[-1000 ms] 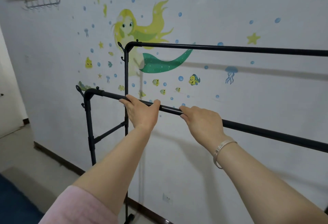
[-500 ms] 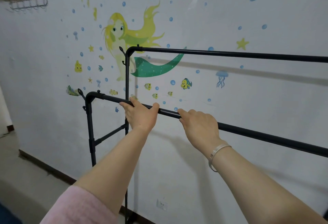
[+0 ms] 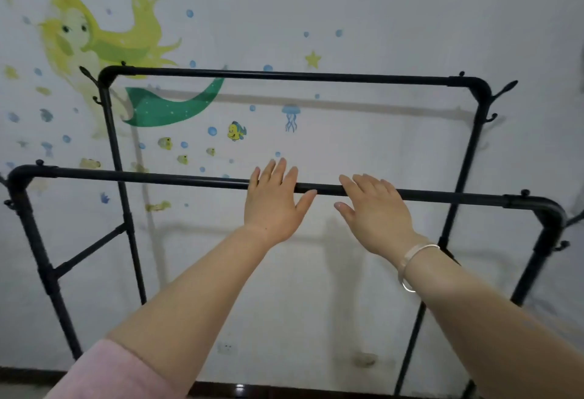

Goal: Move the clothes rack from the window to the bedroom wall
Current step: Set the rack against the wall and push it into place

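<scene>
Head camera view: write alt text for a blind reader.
Two bare hands, left hand and right hand, lie open-fingered on the near bar of a black clothes rack standing before a white wall with a mermaid sticker.

The black double-rail clothes rack of round tubing point(image 3: 158, 178) looks like metal with a matt, smooth coating; light gives only a faint sheen along the near rail. Its curved corner pieces point(image 3: 551, 212) look like black plastic, a little more shiny than the tubes. The white painted wall point(image 3: 395, 19) is matt and slightly uneven, with some dull stains low down. The yellow and green mermaid sticker point(image 3: 164, 108) lies flat on it and looks like thin smooth film with a soft gloss. The thin silver-coloured bangle point(image 3: 410, 261) on the right wrist is polished metal and reflects light. The pale pink sleeve point(image 3: 110, 373) on the left arm is soft cloth, matt and a bit fuzzy.
</scene>
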Action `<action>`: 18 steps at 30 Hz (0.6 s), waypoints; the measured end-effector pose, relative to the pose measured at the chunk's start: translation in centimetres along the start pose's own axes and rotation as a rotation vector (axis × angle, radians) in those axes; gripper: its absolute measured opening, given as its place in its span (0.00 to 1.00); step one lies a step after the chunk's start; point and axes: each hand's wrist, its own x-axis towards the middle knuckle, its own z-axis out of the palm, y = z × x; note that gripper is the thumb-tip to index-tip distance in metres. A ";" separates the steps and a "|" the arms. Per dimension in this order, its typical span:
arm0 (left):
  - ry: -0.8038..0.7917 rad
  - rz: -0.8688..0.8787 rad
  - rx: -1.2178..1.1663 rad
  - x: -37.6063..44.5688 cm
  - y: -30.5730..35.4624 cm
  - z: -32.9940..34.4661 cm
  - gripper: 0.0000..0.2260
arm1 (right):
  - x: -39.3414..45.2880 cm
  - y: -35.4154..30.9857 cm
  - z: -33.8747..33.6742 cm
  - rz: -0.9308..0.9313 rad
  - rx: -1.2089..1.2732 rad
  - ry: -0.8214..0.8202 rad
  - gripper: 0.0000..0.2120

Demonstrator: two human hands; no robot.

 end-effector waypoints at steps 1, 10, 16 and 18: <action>0.000 0.085 -0.001 0.2 1.9 0.4 0.30 | -0.9 1.9 -0.3 0.031 -0.026 -0.001 0.26; -0.029 0.344 0.051 4.2 12.8 2.2 0.17 | -4.1 15.3 -1.8 0.207 -0.124 -0.032 0.18; -0.165 0.305 0.125 7.6 15.4 3.4 0.23 | -1.5 19.6 -2.4 0.222 -0.318 -0.128 0.12; -0.113 0.289 0.143 7.9 15.1 3.9 0.26 | -0.5 20.2 -1.8 0.161 -0.366 -0.126 0.15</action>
